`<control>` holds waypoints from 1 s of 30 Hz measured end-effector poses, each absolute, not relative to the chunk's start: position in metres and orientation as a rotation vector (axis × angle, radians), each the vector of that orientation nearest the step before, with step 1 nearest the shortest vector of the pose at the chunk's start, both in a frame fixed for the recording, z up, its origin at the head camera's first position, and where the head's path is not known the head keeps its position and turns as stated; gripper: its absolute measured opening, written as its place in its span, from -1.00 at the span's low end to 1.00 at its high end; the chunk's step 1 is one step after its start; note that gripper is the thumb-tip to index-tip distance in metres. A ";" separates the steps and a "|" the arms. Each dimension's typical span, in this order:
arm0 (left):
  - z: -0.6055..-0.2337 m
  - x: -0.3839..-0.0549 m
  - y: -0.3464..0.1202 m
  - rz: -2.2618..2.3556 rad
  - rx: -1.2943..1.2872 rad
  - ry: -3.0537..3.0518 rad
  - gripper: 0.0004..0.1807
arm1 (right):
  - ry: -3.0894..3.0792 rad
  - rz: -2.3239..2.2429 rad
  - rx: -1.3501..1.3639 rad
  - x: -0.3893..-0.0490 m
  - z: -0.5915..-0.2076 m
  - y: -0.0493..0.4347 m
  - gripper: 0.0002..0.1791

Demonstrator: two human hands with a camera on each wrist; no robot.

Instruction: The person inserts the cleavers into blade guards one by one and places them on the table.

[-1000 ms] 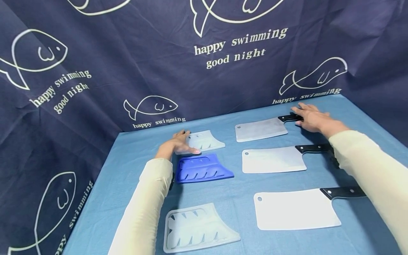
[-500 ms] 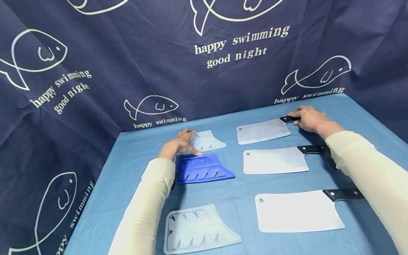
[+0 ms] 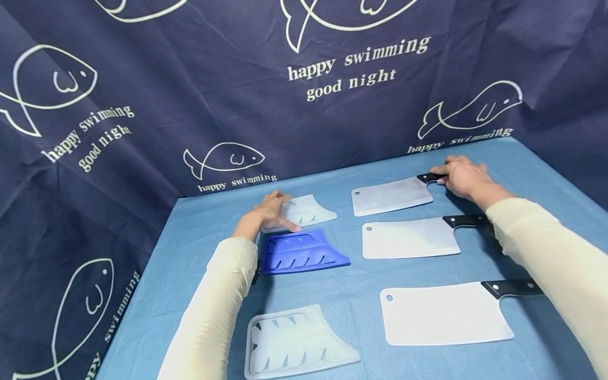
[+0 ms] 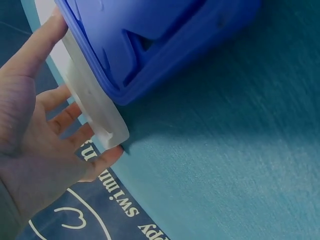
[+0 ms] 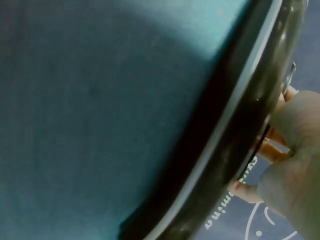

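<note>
At the back left, my left hand (image 3: 269, 212) spans the end of a translucent white blade guard (image 3: 311, 209), thumb on its near edge and fingers along the far edge. The left wrist view shows these fingertips against the white guard (image 4: 92, 97), partly behind a blue blade guard (image 4: 155, 25). At the back right, my right hand (image 3: 463, 177) grips the black handle of the far cleaver (image 3: 391, 197), whose blade points left. A large dark handle (image 5: 250, 115) with a pale strip crosses the right wrist view in front of my right hand (image 5: 297, 160), hiding most of its grip.
Two more cleavers lie nearer on the blue cloth, a middle cleaver (image 3: 410, 238) and a front cleaver (image 3: 442, 315), below my right forearm. The blue guard and a front white guard (image 3: 294, 343) lie left of them. A printed navy curtain (image 3: 332, 126) rises behind.
My right fingers have closed round the far cleaver's handle, and that cleaver has tilted slightly. My left hand has stayed at the far white guard, with only small shifts.
</note>
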State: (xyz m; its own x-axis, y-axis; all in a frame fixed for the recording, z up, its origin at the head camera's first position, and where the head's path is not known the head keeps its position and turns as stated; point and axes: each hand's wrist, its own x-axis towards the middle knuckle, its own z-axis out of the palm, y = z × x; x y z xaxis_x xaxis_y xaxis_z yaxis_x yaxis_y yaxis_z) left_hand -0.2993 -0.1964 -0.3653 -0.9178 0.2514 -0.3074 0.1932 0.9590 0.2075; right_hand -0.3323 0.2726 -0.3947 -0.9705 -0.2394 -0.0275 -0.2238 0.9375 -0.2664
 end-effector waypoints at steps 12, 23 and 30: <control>-0.368 -0.294 -0.199 0.308 0.322 2.858 0.21 | 3.194 -0.379 -0.364 -0.313 -0.382 0.279 -0.34; -0.361 -0.286 -0.194 0.411 0.367 3.025 0.19 | 3.325 -0.472 -0.340 -0.298 -0.362 0.289 -0.33; -0.349 -0.270 -0.191 0.349 0.508 3.150 0.17 | 3.461 -0.520 -0.372 -0.277 -0.346 0.288 -0.28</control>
